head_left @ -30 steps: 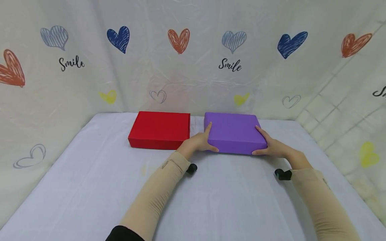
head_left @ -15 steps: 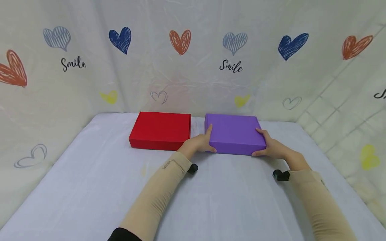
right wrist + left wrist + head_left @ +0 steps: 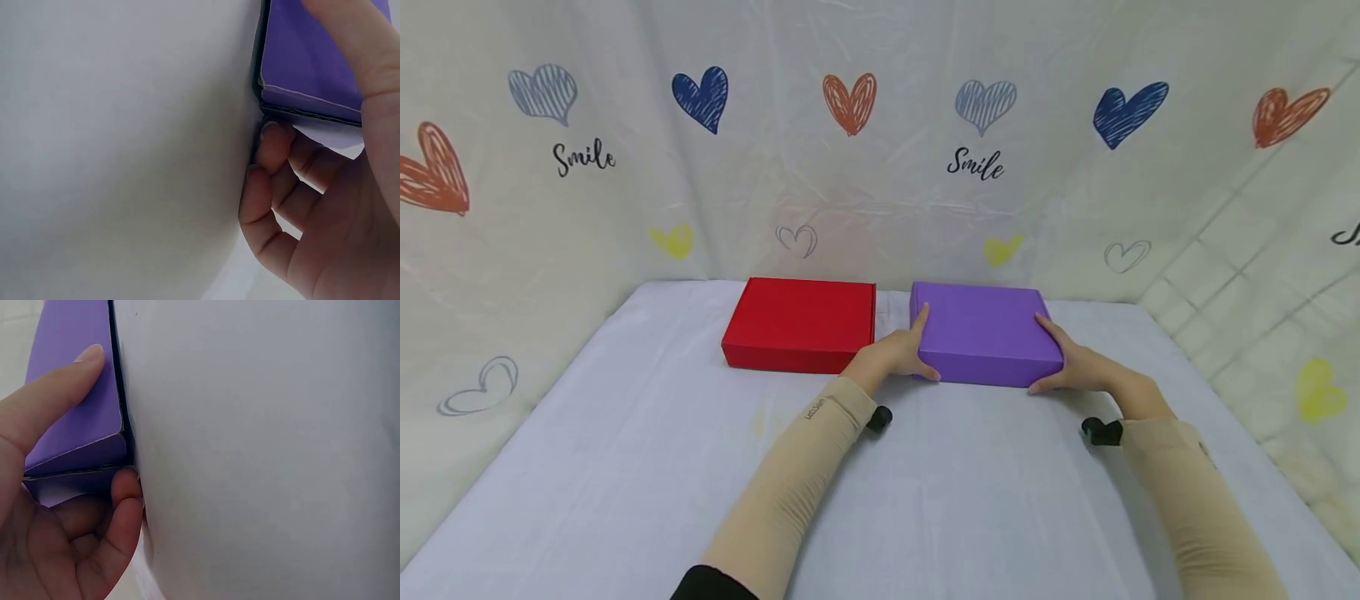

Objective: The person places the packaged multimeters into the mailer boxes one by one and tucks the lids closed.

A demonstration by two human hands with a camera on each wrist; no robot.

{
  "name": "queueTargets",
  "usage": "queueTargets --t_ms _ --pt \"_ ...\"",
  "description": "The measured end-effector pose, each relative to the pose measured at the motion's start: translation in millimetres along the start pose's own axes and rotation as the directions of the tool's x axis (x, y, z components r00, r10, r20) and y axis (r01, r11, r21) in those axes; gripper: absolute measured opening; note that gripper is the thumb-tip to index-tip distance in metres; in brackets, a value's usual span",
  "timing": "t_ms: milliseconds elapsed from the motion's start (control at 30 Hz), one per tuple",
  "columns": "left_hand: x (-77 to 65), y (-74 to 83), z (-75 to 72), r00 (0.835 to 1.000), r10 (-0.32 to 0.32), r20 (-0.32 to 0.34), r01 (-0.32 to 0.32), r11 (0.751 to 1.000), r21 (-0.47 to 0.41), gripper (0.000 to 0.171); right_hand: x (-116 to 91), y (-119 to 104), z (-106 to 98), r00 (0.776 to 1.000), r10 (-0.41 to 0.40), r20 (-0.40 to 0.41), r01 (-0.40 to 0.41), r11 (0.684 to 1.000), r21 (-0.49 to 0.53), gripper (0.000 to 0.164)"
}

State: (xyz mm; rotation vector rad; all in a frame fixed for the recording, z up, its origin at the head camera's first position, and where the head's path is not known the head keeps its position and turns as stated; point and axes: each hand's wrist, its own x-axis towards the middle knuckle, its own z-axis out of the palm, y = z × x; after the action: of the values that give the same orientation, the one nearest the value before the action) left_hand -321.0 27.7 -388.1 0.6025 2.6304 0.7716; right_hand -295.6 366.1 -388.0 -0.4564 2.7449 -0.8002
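A closed purple box [image 3: 985, 325] lies flat at the back of the table, right of the middle in the head view. My left hand [image 3: 893, 353] grips its left end, thumb across the front face and an index finger along the top edge. At the opposite end my right hand [image 3: 1081, 367] holds it the same way, thumb on the front. Both wrist views show the other fingers curled at the box's ends, low by the white cloth. The left thumb [image 3: 69, 381] presses on the purple front panel. Beside the left hand lies a closed red box [image 3: 805, 312].
A white cloth covers the table [image 3: 970, 492]. Behind it hangs a pale curtain [image 3: 895, 183] printed with hearts and the word "Smile". A narrow gap separates the two boxes. Small black devices [image 3: 1103, 432] sit at both wrists.
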Motion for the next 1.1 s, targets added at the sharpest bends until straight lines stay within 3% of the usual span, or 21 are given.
queueTargets --t_ms 333,567,733,1100 --pt "1.3 0.3 2.8 1.0 -0.012 -0.003 0.012 0.999 0.029 0.128 -0.1 1.1 0.5 1.0 0.017 0.015 -0.017 1.0 0.018 0.133" --pt "-1.6 3.6 0.0 1.0 -0.002 0.02 0.001 0.998 0.062 0.122 -1.1 -0.1 0.7 0.999 0.033 -0.012 -0.033 0.999 -0.033 0.13" --pt "2.0 3.9 1.1 1.0 0.011 0.004 -0.011 0.997 0.071 0.119 -1.1 -4.7 -1.7 0.998 0.05 -0.03 -0.052 0.996 -0.074 0.129" --pt "5.1 5.3 5.0 0.999 -0.024 -0.04 0.027 0.997 0.075 0.113 2.4 -3.3 -0.3 0.997 0.069 -0.045 -0.072 0.994 -0.082 0.123"
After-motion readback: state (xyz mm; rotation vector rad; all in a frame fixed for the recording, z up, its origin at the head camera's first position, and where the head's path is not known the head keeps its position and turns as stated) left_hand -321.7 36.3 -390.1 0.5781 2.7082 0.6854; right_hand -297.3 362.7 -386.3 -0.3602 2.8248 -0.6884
